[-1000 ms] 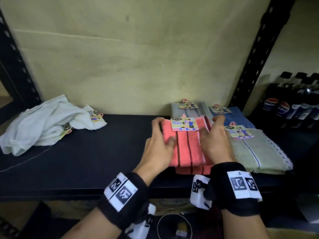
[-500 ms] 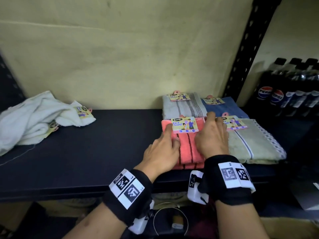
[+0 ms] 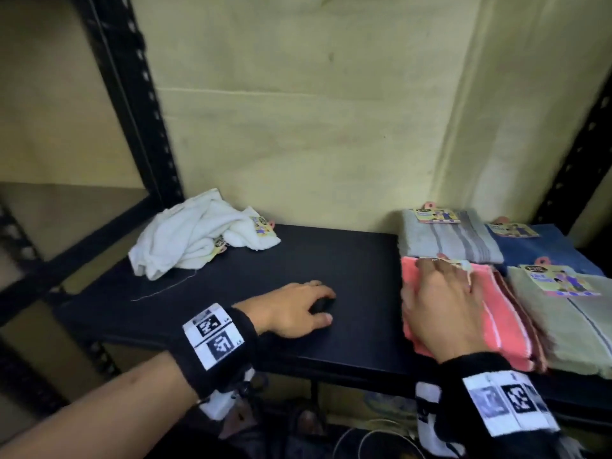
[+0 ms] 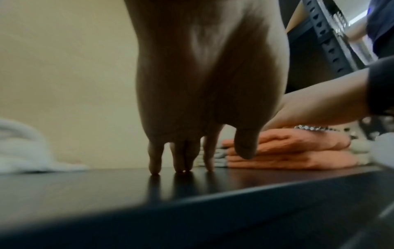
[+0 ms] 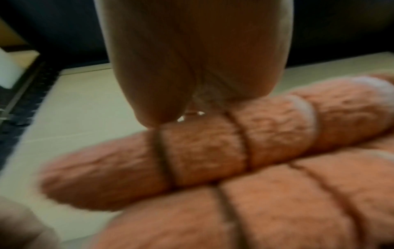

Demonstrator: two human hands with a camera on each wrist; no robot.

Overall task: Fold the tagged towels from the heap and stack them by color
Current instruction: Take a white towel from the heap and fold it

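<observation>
Two folded coral towels (image 3: 506,323) are stacked at the right of the dark shelf (image 3: 298,256). My right hand (image 3: 437,286) lies flat on top of them, fingers straight, and covers their tag. In the right wrist view the palm (image 5: 192,67) presses on the top coral towel (image 5: 202,151). My left hand (image 3: 314,306) stands apart on the bare shelf to the left, holding nothing. Its fingertips (image 4: 155,166) touch the shelf surface. The heap of white tagged towels (image 3: 195,240) lies crumpled at the back left.
A folded grey towel (image 3: 450,240) and a blue one (image 3: 543,246) lie behind the coral stack, and a green one (image 3: 569,329) lies to its right. A black upright post (image 3: 132,104) stands at the left and the wall (image 3: 298,144) is close behind.
My left hand has come off the coral towel and moved left onto the bare shelf. My right hand stays on the coral stack. The view has swung left.
</observation>
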